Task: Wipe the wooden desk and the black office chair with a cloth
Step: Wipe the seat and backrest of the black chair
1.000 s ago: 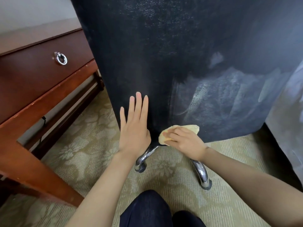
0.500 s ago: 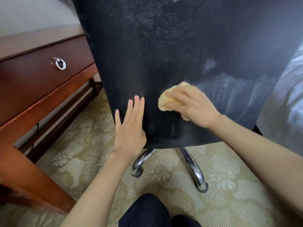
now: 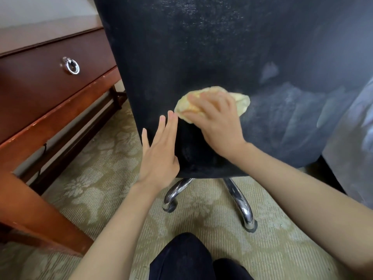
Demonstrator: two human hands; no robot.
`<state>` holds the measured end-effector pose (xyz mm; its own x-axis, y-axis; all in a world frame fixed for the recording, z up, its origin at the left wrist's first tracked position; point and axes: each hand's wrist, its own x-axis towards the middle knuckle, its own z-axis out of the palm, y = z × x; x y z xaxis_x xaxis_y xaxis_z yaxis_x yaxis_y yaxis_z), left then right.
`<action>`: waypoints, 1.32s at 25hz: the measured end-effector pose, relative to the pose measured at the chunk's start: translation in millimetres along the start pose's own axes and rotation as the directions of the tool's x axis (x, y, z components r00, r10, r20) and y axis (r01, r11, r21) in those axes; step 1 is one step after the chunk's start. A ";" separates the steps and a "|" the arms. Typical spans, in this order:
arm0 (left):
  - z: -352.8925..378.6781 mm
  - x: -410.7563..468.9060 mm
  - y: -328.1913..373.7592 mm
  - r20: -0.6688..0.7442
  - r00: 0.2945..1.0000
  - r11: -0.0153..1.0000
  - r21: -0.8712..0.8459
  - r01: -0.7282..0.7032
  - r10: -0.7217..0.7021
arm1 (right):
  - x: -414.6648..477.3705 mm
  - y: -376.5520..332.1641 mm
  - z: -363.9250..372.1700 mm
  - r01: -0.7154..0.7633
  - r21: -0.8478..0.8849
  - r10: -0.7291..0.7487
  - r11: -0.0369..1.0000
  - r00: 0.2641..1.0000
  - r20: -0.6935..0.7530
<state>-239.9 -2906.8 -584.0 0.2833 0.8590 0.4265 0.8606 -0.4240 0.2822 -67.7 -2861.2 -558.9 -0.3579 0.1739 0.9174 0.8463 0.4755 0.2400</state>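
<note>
The black office chair (image 3: 201,47) fills the upper middle, its backrest facing me with dusty smears on the right. My right hand (image 3: 220,126) holds a crumpled yellow cloth (image 3: 242,102) against the lower backrest, fingers laid over it and thumb at its lower edge. To the left and below, my left hand (image 3: 159,156) rests flat on the backrest's lower left edge with straight fingers. The wooden desk (image 3: 40,87) stands at the left, showing a drawer with a silver ring pull (image 3: 71,65).
Chrome chair legs (image 3: 240,201) stick out under the backrest onto patterned beige carpet (image 3: 96,178). A desk leg (image 3: 36,209) slants down at the lower left. White fabric (image 3: 355,138) hangs at the right edge. My dark-trousered knees (image 3: 185,257) are at the bottom.
My right hand has carried the cloth up from the backrest's bottom edge and a little rightward. My left hand has stayed flat on the lower left edge.
</note>
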 end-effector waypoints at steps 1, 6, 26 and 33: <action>-1.3 -0.1 -2.5 0.000 1.000 1.000 -0.012 -0.006 0.006 | -12.3 -5.3 5.1 0.006 -0.008 -0.006 1.000 0.998 0.059; -8.8 -5.0 -9.8 -0.119 0.993 0.998 -0.053 -0.023 0.017 | -65.8 -22.5 25.9 0.138 -0.008 -0.131 0.990 0.955 0.266; 11.5 -86.6 -55.4 -0.040 0.966 0.967 -0.019 0.255 -0.256 | 38.4 -52.3 44.7 0.502 -0.097 -0.433 0.859 0.815 0.385; 13.8 -87.1 -55.4 -0.049 0.959 0.960 -0.012 0.279 -0.279 | 1.7 -74.7 72.5 0.409 0.084 -0.414 0.909 0.859 0.302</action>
<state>-306.4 -2954.1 -648.6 0.0106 0.9281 0.3722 0.9005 -0.1707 0.3999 -160.1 -2833.9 -598.4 -0.7769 0.2134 0.5924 0.5900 0.5753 0.5665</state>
